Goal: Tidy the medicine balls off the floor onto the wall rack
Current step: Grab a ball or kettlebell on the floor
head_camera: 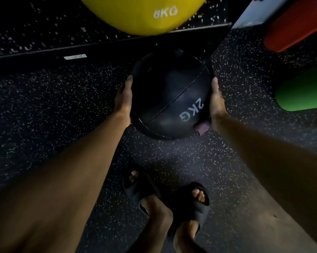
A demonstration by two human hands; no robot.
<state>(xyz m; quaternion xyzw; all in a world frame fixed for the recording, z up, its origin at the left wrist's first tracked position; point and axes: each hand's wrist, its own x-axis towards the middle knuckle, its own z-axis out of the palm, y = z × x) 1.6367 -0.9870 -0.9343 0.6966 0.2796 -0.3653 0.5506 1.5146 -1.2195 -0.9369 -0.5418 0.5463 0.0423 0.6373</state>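
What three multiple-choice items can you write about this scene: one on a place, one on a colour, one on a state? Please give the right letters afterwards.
1. Where is the yellow ball relative to the 2KG ball?
A. Beyond it, at the top of the view
B. On top of it
C. Nearer to the person

2. Which colour is the 2KG ball?
A. Green
B. Red
C. Black

3. How is the 2KG ball held?
A. By one hand only
B. Between the left hand and the right hand
C. By nobody

Answers:
1 A, it fills the upper edge.
2 C, its dark surface bears the white mark.
3 B, one hand presses each side.
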